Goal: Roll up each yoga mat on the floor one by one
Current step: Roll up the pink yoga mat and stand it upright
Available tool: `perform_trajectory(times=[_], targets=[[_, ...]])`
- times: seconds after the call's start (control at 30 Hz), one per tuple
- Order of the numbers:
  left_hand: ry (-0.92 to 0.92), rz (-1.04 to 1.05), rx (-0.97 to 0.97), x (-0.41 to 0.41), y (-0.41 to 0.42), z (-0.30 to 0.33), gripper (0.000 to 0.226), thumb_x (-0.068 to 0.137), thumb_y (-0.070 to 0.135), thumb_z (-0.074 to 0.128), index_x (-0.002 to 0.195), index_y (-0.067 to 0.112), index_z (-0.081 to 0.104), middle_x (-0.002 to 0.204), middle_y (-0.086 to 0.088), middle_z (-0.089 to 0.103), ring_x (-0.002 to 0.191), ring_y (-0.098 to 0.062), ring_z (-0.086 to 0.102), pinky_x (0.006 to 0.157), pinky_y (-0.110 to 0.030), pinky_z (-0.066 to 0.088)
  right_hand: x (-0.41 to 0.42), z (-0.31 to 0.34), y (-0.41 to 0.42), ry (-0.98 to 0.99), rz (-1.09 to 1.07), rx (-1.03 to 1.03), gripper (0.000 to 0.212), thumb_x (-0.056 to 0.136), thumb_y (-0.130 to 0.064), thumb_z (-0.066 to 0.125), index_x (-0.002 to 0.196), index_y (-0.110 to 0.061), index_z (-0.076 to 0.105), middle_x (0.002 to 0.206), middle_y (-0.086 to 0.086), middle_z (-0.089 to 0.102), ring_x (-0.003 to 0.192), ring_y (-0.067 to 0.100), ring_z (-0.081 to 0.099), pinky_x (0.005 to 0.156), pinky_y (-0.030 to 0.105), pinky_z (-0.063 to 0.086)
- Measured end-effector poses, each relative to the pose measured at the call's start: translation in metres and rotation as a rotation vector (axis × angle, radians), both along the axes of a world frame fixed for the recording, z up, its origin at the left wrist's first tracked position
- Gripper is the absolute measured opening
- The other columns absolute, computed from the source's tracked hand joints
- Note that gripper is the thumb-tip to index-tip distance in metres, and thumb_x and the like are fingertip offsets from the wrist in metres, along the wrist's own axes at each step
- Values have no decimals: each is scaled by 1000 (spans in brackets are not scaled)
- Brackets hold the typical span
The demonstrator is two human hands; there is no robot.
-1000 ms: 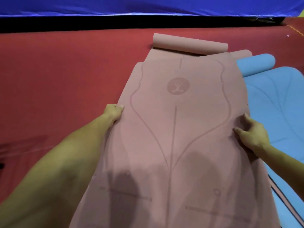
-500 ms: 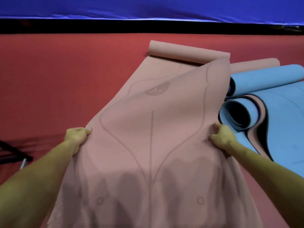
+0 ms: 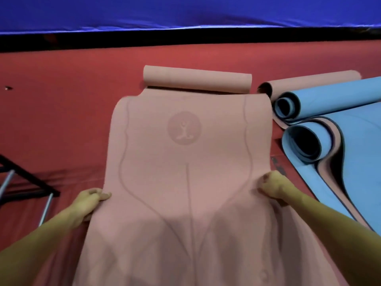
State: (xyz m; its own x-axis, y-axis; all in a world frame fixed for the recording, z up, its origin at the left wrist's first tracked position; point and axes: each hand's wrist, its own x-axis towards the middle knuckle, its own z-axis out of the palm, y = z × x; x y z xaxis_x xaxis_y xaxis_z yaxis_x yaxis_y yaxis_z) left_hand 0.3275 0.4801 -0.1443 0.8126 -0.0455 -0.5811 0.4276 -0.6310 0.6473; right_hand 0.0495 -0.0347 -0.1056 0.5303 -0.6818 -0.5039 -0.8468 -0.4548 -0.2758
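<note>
Red floor (image 3: 61, 120); pink yoga mat (image 3: 185, 172) lies lengthwise in the middle, far end curled into a roll (blue mats (image 3: 350, 141) rolled just right). Left hand (image 3: 90, 200) and right hand (image 3: 272, 186) each grip a side edge, well apart.

Single head-worn wide-angle view, looking forward and steeply down from above the person's forearms. Near field: flat pink rubber yoga mat (image 3: 185, 182) filling the lower centre. Far field: red carpeted floor (image 3: 61, 100) up to a blue fabric wall (image 3: 185, 13).
</note>
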Motion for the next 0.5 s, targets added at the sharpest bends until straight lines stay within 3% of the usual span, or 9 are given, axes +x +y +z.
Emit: perform_trajectory(times=[0.03, 0.1, 0.2, 0.3, 0.4, 0.5], targets=[[22, -54, 2, 1, -9, 2, 19, 95, 12, 73, 82, 9, 59, 59, -8, 51, 43, -18, 44, 42, -20, 36, -12, -5, -10, 31, -8, -13, 16, 80, -24, 74, 88, -10, 71, 91, 9, 73, 77, 27, 71, 68, 37, 59], [-7, -80, -3, 10, -28, 7, 21, 94, 16, 73, 80, 11, 58, 60, -7, 48, 46, -19, 44, 43, -21, 37, -26, -10, -23, 63, 4, -34, 19, 78, -25, 73, 87, -9, 73, 86, 9, 72, 75, 26, 69, 72, 41, 61], [-102, 55, -146, 32, -57, 17, 14, 92, 24, 77, 92, 12, 70, 82, -5, 65, 70, -22, 57, 64, -31, 48, -25, -3, -22, -20, -4, -56, 13, 79, -25, 71, 81, -12, 70, 83, 8, 72, 81, 30, 69, 79, 42, 59], [-167, 191, -221, 54, -77, 18, 13, 91, 15, 80, 98, 6, 73, 95, -12, 70, 82, -24, 63, 80, -37, 53, 0, 13, -18, -136, 53, -175, 6, 79, -23, 64, 76, -17, 63, 83, 6, 69, 79, 33, 66, 76, 44, 59], [-281, 406, -166, 67, -71, 24, 17, 88, 14, 81, 103, 12, 72, 105, -12, 71, 92, -23, 62, 87, -35, 52, 49, 35, -11, -260, 161, -341, 17, 85, -27, 62, 81, -20, 46, 92, 8, 60, 78, 34, 61, 68, 41, 53], [-216, 565, -95, 69, -43, 21, 32, 85, 19, 83, 114, 10, 71, 112, -10, 68, 102, -26, 63, 92, -37, 50, 79, 52, 2, -304, 229, -413, 19, 92, -27, 62, 94, -24, 43, 104, 5, 48, 83, 34, 57, 68, 42, 49]])
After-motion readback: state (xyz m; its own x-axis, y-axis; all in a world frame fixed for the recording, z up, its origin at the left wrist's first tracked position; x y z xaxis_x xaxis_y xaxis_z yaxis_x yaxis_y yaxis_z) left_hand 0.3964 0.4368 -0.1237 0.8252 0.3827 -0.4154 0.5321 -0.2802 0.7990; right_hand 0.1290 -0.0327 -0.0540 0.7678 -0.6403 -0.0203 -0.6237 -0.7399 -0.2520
